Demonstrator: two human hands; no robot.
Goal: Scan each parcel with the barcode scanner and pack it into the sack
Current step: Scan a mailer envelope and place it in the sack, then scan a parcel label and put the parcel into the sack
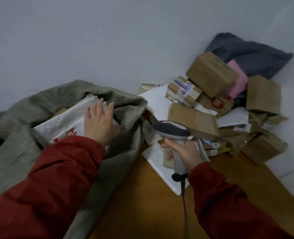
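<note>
A grey-green woven sack (22, 135) lies open at the left, its mouth toward me. Inside it sits a white plastic parcel with red print (62, 123). My left hand (99, 123) rests flat on that parcel with fingers spread, inside the sack's mouth. My right hand (182, 150) grips the handle of a grey barcode scanner (172, 130), whose dark head points left over the table. The scanner's black cable (184, 200) hangs down toward me. A flat white parcel (158, 163) lies on the table under the scanner.
A heap of parcels fills the far right corner: brown cardboard boxes (211, 73), a taped box (184, 90), a pink parcel (239, 80), a dark grey bag (249, 52), white mailers (158, 100). The wooden table (142, 204) meets a pale wall behind.
</note>
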